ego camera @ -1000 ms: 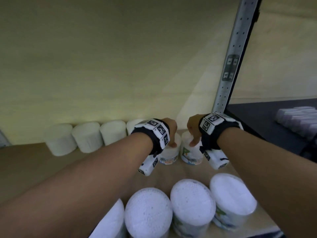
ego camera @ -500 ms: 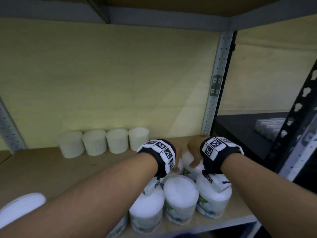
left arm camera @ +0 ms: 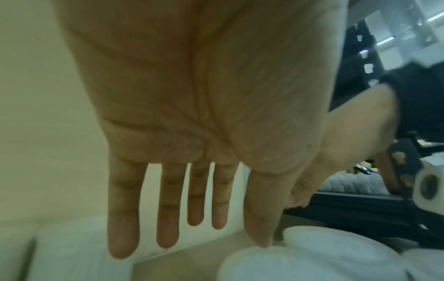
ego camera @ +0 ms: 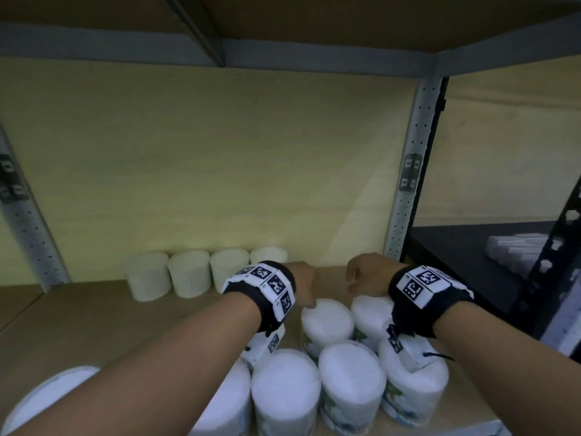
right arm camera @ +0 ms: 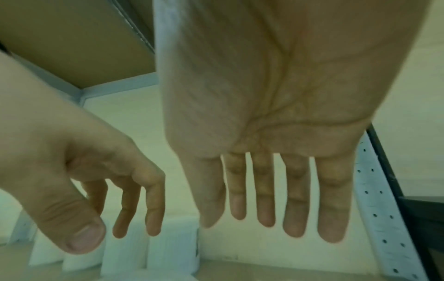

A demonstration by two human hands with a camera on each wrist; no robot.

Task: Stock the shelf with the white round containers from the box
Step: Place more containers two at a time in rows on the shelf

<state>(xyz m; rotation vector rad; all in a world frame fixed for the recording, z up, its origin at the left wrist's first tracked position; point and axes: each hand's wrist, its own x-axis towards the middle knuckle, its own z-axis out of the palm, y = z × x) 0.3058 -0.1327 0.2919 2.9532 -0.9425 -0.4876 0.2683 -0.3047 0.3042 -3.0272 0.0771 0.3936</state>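
Both hands: yours hang empty above the shelf's (ego camera: 94,313) front right corner.
Left hand (ego camera: 301,283): fingers straight and spread, thumb tip at a container's (ego camera: 327,319) lid.
Right hand (ego camera: 366,273): fingers straight, holding nothing.
Containers: a cluster at the front right corner; four (ego camera: 188,273) along the back edge.

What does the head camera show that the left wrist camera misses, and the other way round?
Only the head view shows both banded wrists and the row of four white containers at the shelf's back. Only the left wrist view shows the left hand's palm and its straight fingers, holding nothing. Both show the right hand and the nearer container tops.
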